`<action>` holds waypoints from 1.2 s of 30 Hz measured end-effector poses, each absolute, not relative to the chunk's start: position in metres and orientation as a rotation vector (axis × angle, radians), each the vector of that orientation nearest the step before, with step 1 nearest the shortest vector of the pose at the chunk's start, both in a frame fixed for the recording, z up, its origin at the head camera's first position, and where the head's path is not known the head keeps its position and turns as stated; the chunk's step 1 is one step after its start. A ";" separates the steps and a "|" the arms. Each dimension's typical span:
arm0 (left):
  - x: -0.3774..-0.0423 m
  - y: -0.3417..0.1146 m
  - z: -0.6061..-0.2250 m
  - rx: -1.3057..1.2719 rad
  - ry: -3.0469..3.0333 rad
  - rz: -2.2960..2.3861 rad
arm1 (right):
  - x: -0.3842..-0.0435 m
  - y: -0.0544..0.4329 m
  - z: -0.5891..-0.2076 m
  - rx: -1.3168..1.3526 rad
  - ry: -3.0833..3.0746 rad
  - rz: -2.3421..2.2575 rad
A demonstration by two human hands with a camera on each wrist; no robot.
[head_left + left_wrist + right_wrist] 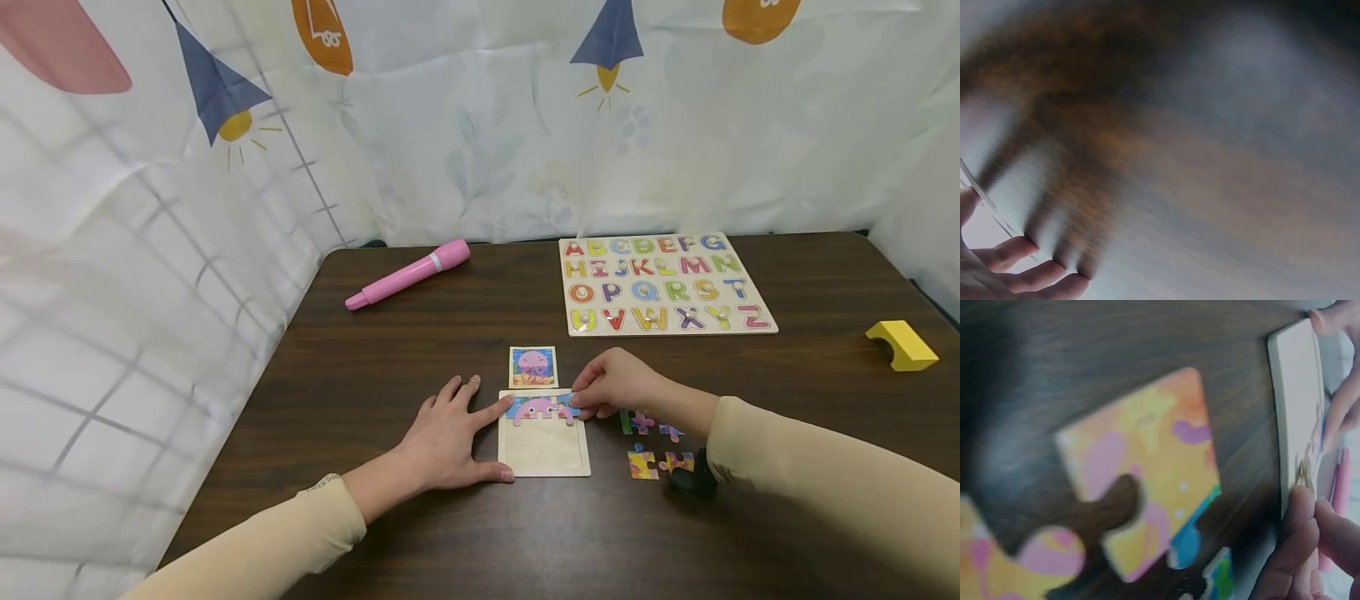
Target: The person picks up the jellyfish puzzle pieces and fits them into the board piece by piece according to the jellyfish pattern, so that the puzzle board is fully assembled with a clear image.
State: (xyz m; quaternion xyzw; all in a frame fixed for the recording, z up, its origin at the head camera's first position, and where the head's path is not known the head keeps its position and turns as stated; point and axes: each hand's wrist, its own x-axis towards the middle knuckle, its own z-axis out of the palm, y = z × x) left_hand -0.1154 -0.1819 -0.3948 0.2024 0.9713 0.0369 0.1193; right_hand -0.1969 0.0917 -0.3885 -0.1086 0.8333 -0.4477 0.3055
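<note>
A shallow wooden puzzle tray [543, 452] lies flat on the dark table, with joined jellyfish pieces [531, 407] along its top edge. At its top right corner my right hand [621, 385] pinches a blue and pink puzzle piece [567, 406] between thumb and fingers. My left hand [448, 443] is spread on the tray's left side, its index fingertip at the top left piece and its thumb by the lower left corner. Several loose puzzle pieces [642, 464] lie right of the tray, partly under my right forearm. One yellow piece [1160, 444] looms large in the right wrist view.
A small jellyfish picture card [533, 367] sits just above the tray. Farther back are an alphabet peg board [667, 285] and a pink marker-shaped stick [408, 275]. A yellow arch block [903, 346] stands at the far right. A printed curtain [480, 125] hangs behind the table.
</note>
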 end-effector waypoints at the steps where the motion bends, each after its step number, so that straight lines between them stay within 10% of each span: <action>1: -0.116 -0.182 -0.395 0.593 2.840 0.105 | -0.197 0.090 -0.388 -0.281 2.212 -1.178; 36: -0.115 -0.182 -0.395 0.580 2.832 0.117 | -0.201 0.072 -0.379 -0.198 2.282 -0.970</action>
